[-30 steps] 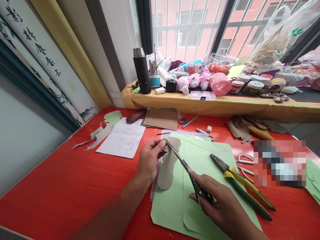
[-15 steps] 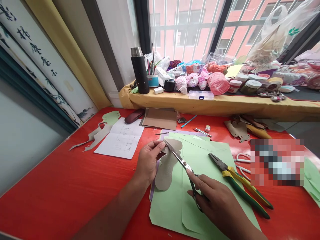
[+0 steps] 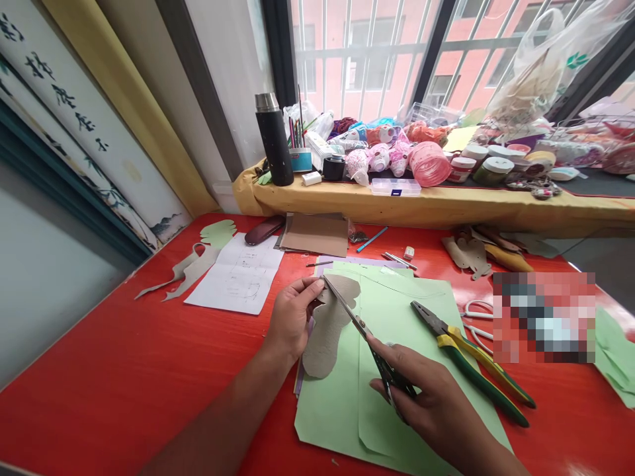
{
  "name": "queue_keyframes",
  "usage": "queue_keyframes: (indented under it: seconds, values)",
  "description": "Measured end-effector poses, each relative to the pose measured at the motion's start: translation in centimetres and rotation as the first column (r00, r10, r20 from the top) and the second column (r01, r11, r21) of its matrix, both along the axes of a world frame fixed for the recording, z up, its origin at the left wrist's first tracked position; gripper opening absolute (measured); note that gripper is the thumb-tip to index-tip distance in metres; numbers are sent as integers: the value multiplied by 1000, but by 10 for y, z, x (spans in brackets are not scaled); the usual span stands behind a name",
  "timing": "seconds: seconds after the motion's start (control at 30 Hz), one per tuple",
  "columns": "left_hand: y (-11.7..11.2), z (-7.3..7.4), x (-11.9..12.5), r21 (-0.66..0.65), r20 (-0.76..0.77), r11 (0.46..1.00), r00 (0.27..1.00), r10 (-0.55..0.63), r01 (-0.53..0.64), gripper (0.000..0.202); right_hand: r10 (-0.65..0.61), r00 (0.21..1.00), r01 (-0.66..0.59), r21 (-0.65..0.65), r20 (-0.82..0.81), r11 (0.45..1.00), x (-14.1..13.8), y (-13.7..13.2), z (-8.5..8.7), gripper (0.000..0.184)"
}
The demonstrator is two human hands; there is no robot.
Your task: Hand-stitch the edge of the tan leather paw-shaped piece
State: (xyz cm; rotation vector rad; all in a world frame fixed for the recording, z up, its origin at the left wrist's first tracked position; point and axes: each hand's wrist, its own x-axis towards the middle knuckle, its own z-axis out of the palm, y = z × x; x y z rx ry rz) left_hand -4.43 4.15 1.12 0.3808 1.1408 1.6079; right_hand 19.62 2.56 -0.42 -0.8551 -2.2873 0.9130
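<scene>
Toward the table's (image 3: pixel 124 370) right edge, a pixelated patch (image 3: pixel 544 317) blocks my view; the right hand (image 3: pixel 436 390) partly hides the scissors' handles (image 3: pixel 385 370). I cannot read the white sheet (image 3: pixel 237 274) near the back left corner.

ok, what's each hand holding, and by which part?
Right hand: scissors, by the handles. Left hand: small beige piece, pinched at its edge; whether it joins the larger cutout is unclear.

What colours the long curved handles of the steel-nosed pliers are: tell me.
Dark green and yellow handles, best seen in the head view.
</scene>
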Motion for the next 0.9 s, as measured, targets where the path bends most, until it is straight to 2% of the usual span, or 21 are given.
queue_keyframes:
  seconds: [0.43,0.6,0.7,0.9]
  values:
    - [0,2,-1,-6,87,1000,996,-22,22,45,-59,998,55,-187,-14,981,2,0,4,52]
    - [0,0,-2,7,108,999,993,-54,54,46,-56,998,51,-278,-8,959,1,-2,6,58]
    - [0,0,-1,2,100,999,994,-53,53,46,-57,998,55,-236,-3,970,1,-2,5,59]
    - [0,-1,0,4,70,1000,997,-11,11,43,-19,1000,19,2,8,1000,1,0,2,56]
